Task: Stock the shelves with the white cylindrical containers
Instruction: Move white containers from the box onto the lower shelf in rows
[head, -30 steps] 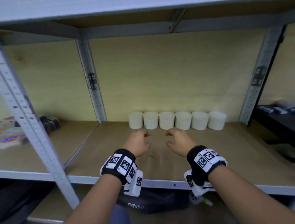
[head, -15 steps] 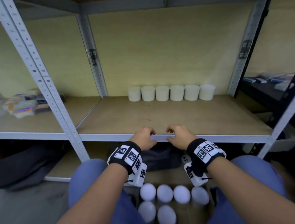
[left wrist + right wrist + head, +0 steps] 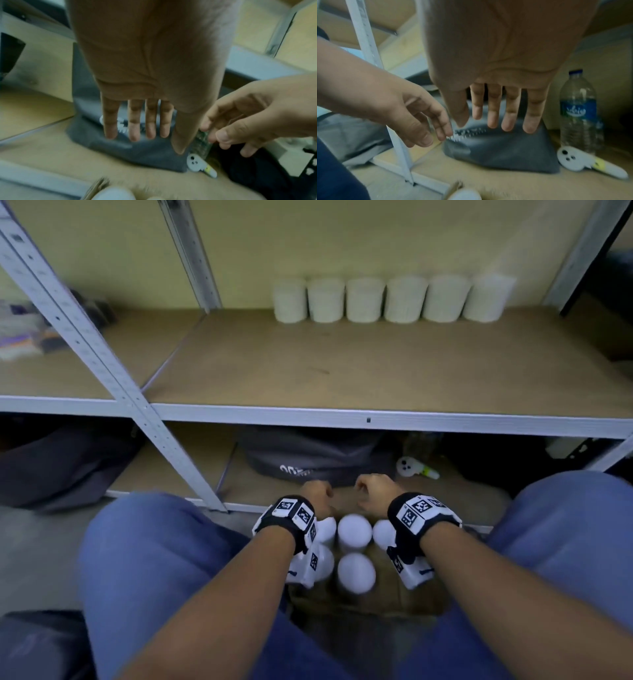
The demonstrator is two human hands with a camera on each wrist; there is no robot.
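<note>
Several white cylindrical containers point(image 3: 387, 299) stand in a row at the back of the middle shelf point(image 3: 376, 371). More white containers point(image 3: 354, 532) stand upright in a cardboard box point(image 3: 359, 601) on the floor between my knees. My left hand point(image 3: 317, 496) and right hand point(image 3: 371, 491) hover side by side just above the far end of the box. Both are empty, with fingers hanging relaxed, as the left wrist view point(image 3: 140, 121) and the right wrist view point(image 3: 501, 112) show. White lids point(image 3: 464, 194) appear blurred at the bottom edge of both wrist views.
A grey bag point(image 3: 315, 453) lies on the bottom shelf behind the box. Beside it lie a white handheld device point(image 3: 414, 469) and a water bottle point(image 3: 578, 111). A grey steel upright point(image 3: 102, 364) slants at the left. My knees point(image 3: 154, 542) flank the box.
Both hands have drawn back from the middle shelf and dropped down over the box on the floor. The head view has tilted down with them.
</note>
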